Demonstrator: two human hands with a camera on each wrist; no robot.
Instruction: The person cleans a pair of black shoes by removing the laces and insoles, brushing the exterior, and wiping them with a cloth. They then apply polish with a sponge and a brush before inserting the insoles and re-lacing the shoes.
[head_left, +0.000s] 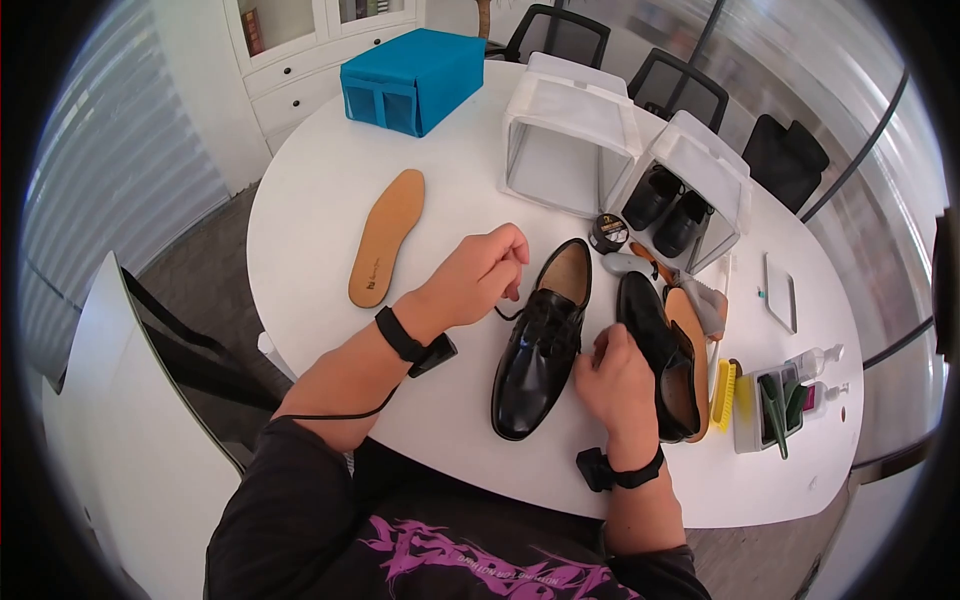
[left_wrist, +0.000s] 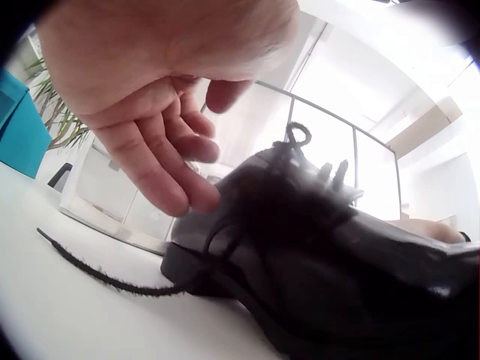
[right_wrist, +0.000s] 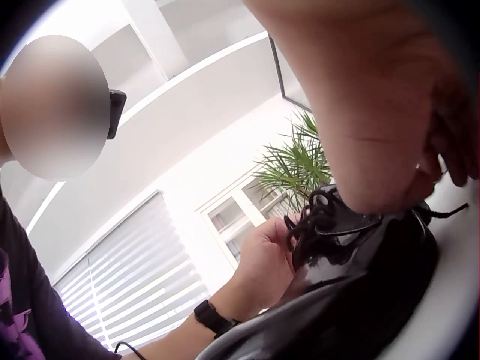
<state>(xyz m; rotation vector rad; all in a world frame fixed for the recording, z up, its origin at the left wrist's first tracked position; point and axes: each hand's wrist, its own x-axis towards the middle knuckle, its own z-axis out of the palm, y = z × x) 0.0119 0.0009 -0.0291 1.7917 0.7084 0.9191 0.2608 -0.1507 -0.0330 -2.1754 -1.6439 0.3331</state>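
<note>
A black lace-up dress shoe (head_left: 540, 350) stands on the table between the hands, its toe towards the person. Its lace (left_wrist: 112, 281) trails loose over the tabletop. Just left of the shoe's opening hovers the left hand (head_left: 480, 272), fingers loosely bent and nothing between them. In the left wrist view its fingertips (left_wrist: 176, 201) overlap the shoe's heel end. Close along the shoe's right side is the right hand (head_left: 615, 385), fingers loosely curled, no object showing in them. More laces (right_wrist: 311, 217) bunch over the tongue in the right wrist view.
Right of the hands lie the second black shoe (head_left: 655, 335) and a yellow brush (head_left: 724, 395). A tan insole (head_left: 388, 240) lies at left. Behind stand a blue box (head_left: 410, 75), white shoe boxes (head_left: 570, 110) and a polish tin (head_left: 608, 233). Bottles and a caddy (head_left: 752, 430) stand far right.
</note>
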